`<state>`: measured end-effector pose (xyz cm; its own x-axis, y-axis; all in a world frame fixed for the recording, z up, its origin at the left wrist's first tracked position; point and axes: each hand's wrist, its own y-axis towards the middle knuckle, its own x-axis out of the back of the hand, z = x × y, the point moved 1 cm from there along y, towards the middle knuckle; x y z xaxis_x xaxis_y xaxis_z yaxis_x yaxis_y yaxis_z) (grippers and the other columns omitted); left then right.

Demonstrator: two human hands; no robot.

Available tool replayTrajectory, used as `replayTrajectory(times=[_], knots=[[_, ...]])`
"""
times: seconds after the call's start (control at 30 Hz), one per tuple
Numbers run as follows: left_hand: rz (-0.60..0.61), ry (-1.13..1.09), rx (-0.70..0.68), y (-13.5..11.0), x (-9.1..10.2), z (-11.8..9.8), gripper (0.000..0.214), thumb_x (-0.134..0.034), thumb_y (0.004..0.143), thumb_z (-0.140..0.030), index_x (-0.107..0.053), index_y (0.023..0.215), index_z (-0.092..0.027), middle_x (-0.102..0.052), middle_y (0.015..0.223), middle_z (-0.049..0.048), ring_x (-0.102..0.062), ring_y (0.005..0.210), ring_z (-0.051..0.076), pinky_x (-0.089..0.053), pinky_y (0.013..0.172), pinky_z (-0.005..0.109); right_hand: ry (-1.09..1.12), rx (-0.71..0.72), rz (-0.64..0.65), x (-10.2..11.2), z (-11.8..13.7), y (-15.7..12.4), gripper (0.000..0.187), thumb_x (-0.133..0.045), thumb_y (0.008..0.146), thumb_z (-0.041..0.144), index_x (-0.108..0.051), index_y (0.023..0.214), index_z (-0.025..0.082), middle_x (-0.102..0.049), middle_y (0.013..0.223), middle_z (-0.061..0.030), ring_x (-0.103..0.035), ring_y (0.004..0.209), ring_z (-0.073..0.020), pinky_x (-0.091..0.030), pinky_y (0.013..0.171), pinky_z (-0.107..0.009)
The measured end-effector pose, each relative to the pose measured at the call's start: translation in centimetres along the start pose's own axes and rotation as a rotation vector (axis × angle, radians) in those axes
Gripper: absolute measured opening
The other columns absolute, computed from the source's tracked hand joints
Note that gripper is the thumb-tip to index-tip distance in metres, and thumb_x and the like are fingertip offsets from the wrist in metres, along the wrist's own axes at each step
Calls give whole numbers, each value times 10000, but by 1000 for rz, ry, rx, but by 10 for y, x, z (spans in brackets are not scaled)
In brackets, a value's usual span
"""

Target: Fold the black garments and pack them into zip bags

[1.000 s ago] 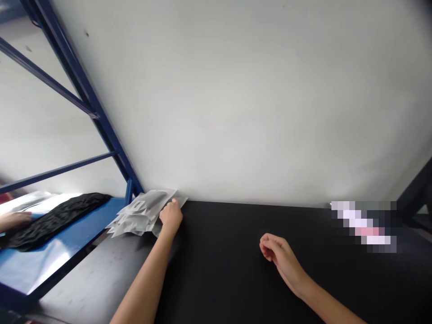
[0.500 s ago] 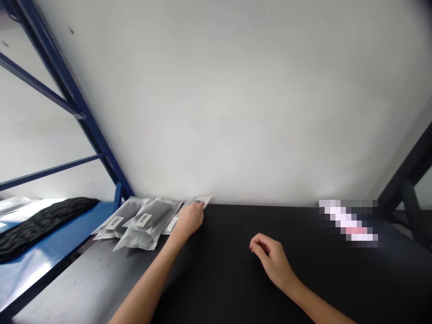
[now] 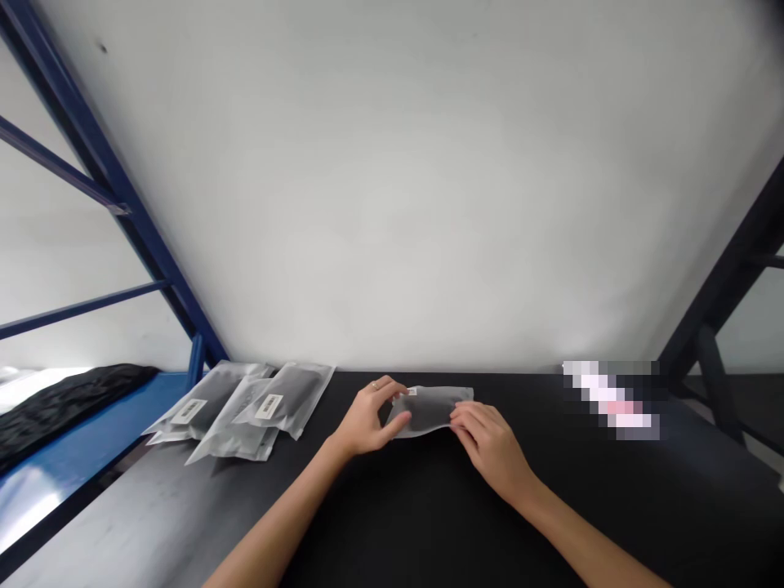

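A small frosted plastic zip bag [image 3: 429,408] with something dark inside lies on the black tabletop, a white label showing near its upper left corner. At its left end is my left hand [image 3: 367,416], thumb and fingers spread apart and touching the bag's edges. My right hand [image 3: 493,445] has its fingers pressed together on the right end of the bag; the thumb is mostly hidden. To the left lies a pile of similar frosted bags [image 3: 300,388] with dark contents and white barcode labels.
The black table [image 3: 392,523] meets a pale wall [image 3: 392,204] at the back. Blue metal framing [image 3: 135,220] rises at left, beside a blue surface holding black fabric [image 3: 73,408]. A dark post [image 3: 723,278] stands at right, near a pixelated patch [image 3: 612,396].
My left hand has moved right, away from the pile, and one bag now lies between my hands. My right hand has come onto the bag's right end. The view has shifted slightly.
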<state>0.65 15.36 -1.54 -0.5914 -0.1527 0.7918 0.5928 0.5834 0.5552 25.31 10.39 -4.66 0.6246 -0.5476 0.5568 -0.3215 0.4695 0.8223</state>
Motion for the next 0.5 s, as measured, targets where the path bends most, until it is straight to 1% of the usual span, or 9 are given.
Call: replayTrajectory(times=[0.07, 0.1, 0.17, 0.2, 0.27, 0.33, 0.4, 0.43, 0.5], knots=[[-31, 16, -83, -4, -3, 10, 511, -665, 926, -527, -661, 1293, -170, -718, 1164, 147, -696, 1047, 299, -567, 909, 433, -49, 12, -50, 5, -9, 3, 234, -495, 1040, 124, -661, 916, 232, -770, 919, -47, -751, 864, -207, -579, 773, -331], [-41, 28, -122, -5, -6, 13, 560, -690, 915, -536, -642, 1348, -185, -703, 1254, 161, -678, 1132, 326, -554, 958, 467, -74, 17, -73, 8, -12, 5, 234, -489, 1046, 134, -663, 923, 233, -771, 911, -47, -752, 839, -207, -583, 763, -334], [-65, 54, -185, -6, -15, 16, 471, -651, 984, -451, -624, 1399, -230, -689, 1342, 152, -654, 1221, 327, -539, 1001, 487, -122, 32, -110, 12, -17, 8, 233, -489, 1046, 135, -666, 929, 231, -764, 880, -45, -750, 825, -210, -585, 757, -341], [-79, 64, -210, -7, -21, 16, 396, -599, 1030, -379, -626, 1403, -248, -700, 1342, 136, -655, 1234, 309, -539, 1003, 477, -146, 44, -126, 14, -17, 9, 226, -496, 1040, 128, -671, 937, 229, -761, 875, -47, -749, 845, -217, -582, 770, -349], [-104, 79, -252, -6, -30, 13, 334, -517, 1078, -274, -637, 1390, -254, -740, 1285, 112, -669, 1223, 273, -550, 983, 438, -188, 78, -149, 17, -12, 11, 186, -529, 1024, 122, -689, 992, 212, -764, 914, -66, -740, 921, -242, -572, 829, -382], [-126, 92, -282, -6, -36, 7, 322, -508, 1088, -260, -646, 1377, -222, -761, 1243, 117, -669, 1226, 269, -555, 969, 422, -211, 128, -154, 18, 0, 12, 154, -570, 1018, 145, -702, 1088, 182, -770, 982, -92, -719, 997, -265, -555, 894, -411], [-137, 105, -308, -6, -40, -1, 313, -514, 1090, -271, -659, 1355, -188, -764, 1241, 133, -667, 1227, 272, -554, 964, 416, -207, 181, -142, 17, 15, 11, 176, -584, 1030, 180, -699, 1160, 152, -771, 1028, -105, -701, 1015, -263, -543, 918, -410], [-134, 111, -323, -6, -42, -6, 309, -512, 1091, -274, -668, 1340, -178, -763, 1245, 137, -667, 1225, 271, -552, 964, 412, -197, 204, -135, 16, 22, 11, 181, -577, 1039, 187, -700, 1165, 146, -771, 1031, -103, -695, 1012, -257, -540, 912, -400], [-112, 126, -357, -6, -43, -15, 306, -490, 1095, -276, -684, 1306, -167, -755, 1271, 145, -663, 1230, 271, -547, 968, 411, -175, 243, -121, 13, 34, 9, 166, -559, 1046, 167, -712, 1109, 150, -773, 1010, -88, -689, 985, -238, -534, 886, -377]])
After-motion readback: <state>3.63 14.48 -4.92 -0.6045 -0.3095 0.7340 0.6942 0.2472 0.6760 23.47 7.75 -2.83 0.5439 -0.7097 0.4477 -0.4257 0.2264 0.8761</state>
